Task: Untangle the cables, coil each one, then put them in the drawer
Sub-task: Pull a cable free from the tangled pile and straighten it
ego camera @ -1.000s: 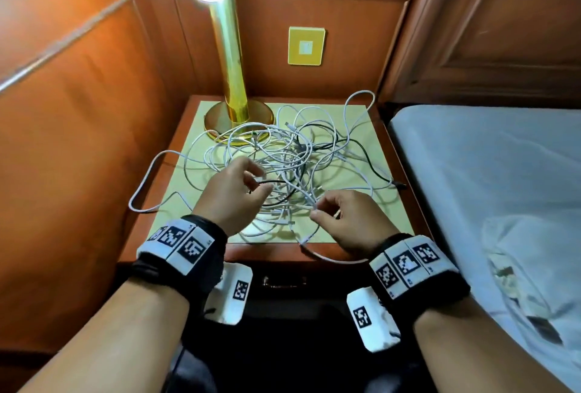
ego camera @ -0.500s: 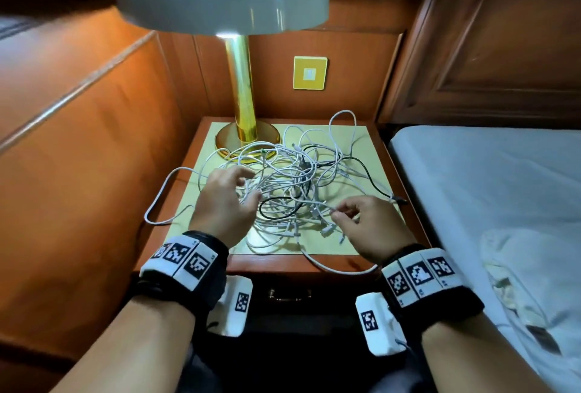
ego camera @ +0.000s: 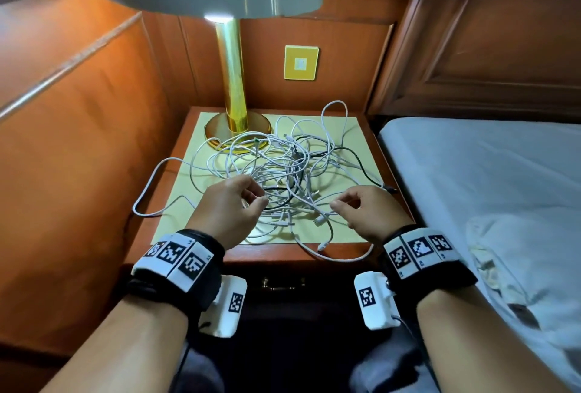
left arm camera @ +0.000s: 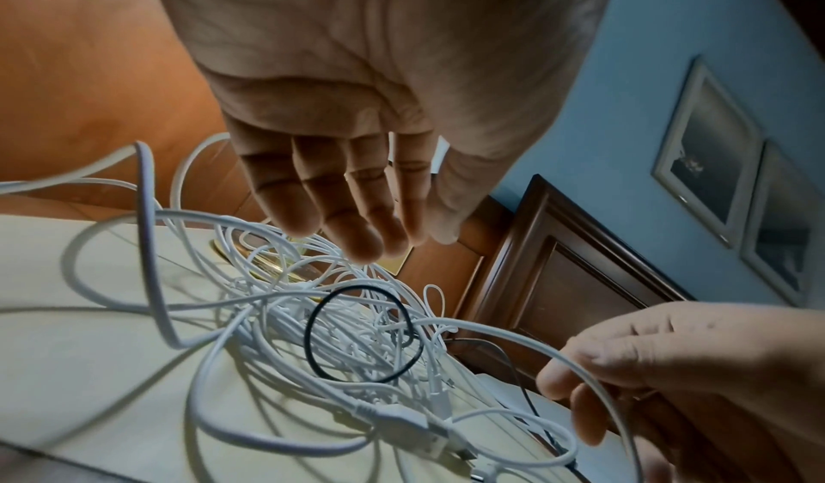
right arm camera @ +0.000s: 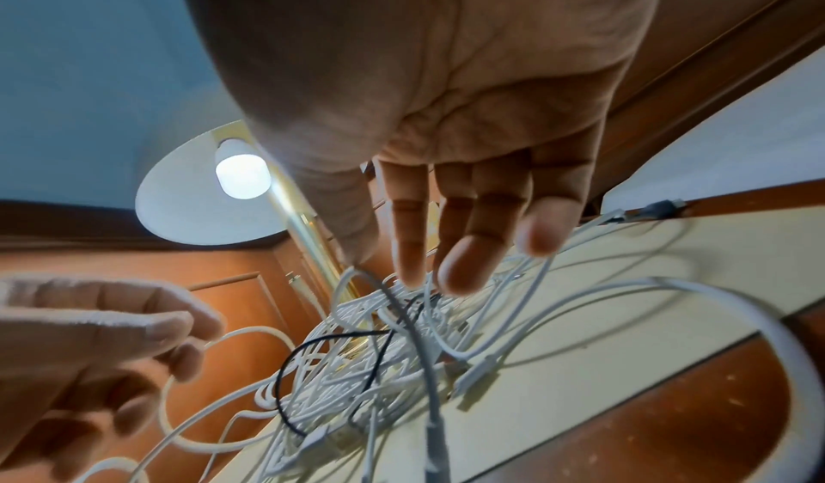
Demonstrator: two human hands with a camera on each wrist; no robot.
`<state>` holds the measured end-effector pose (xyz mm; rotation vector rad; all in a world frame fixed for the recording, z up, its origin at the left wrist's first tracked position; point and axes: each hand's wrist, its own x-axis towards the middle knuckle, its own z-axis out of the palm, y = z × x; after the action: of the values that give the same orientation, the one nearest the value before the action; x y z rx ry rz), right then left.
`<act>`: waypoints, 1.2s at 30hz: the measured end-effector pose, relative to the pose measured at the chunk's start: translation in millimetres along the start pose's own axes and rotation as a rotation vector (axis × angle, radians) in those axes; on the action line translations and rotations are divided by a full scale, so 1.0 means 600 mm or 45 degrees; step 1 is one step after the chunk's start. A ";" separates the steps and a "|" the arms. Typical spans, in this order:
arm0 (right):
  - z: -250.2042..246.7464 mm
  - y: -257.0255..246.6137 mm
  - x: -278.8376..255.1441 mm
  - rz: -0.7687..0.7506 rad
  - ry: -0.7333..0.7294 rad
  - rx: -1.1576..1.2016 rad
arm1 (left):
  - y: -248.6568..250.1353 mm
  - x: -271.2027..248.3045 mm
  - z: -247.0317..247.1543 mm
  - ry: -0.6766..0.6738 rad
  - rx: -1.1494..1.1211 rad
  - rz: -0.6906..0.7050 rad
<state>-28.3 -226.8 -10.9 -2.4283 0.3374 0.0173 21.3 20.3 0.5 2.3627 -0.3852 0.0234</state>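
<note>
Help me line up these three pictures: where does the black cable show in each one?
Head: the black cable loops through the middle of the white tangle.
Left wrist: a round black loop at centre, over the tangle.
Right wrist: a dark arc low, left of centre.
Shared landmark: the gold lamp behind the tangle.
</note>
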 end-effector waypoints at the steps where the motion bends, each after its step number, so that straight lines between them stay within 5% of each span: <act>1: -0.004 0.005 0.002 0.015 0.039 -0.002 | -0.003 0.000 -0.002 0.002 0.019 -0.016; 8: 0.013 -0.030 -0.017 -0.173 0.142 0.007 | -0.073 0.011 -0.062 0.308 0.242 -0.387; 12: 0.037 -0.066 -0.030 -0.315 0.054 0.008 | -0.128 0.009 -0.069 0.041 0.361 -0.512; 14: 0.045 -0.076 -0.030 -0.344 0.048 -0.016 | -0.142 0.006 -0.060 -0.127 0.349 -0.459; 17: 0.052 -0.085 -0.029 -0.381 0.095 -0.019 | -0.149 0.004 -0.057 -0.153 0.315 -0.407; 21: 0.065 -0.106 -0.029 -0.458 0.117 -0.024 | -0.146 0.000 -0.075 0.156 0.251 -0.275; 25: 0.094 -0.133 -0.032 -0.544 0.016 0.003 | -0.109 -0.026 -0.102 0.563 0.098 0.168; 29: 0.130 -0.155 -0.034 -0.555 -0.080 0.008 | -0.065 -0.068 -0.108 0.602 -0.135 0.441; 36: 0.163 -0.183 -0.021 -0.507 -0.176 -0.007 | -0.078 -0.093 -0.100 0.609 -0.236 0.493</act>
<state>-5.9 -81.1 -16.3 -2.4424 -0.2101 0.0108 -13.4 108.0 5.9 1.9854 -0.5699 0.6887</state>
